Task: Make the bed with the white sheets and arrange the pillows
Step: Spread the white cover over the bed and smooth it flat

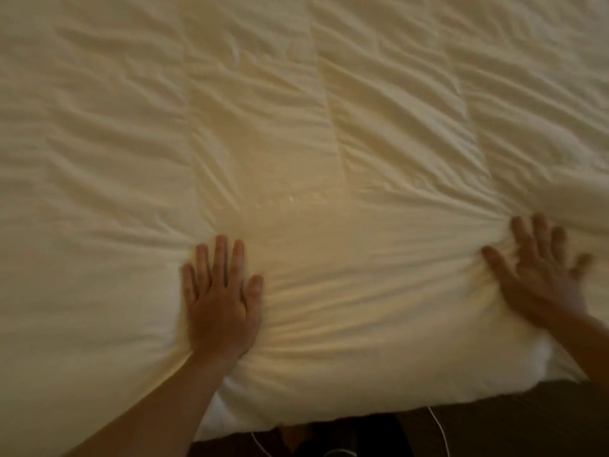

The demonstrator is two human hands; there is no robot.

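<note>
White sheet (296, 127), creased throughout, fills nearly the whole frame over the bed, its near edge running along the bottom. The left hand (220, 305), lower centre, presses flat with fingers straight, gripping nothing. The right hand (540, 272), blurred at lower right, lies spread on the cloth, also holding nothing. Smoothing likely works best with both palms sweeping outward, away from each other, driving the wrinkles toward the edges.

A bedroom: wide bed (362, 390) under rumpled white sheet (296, 127), dim warm light.
</note>
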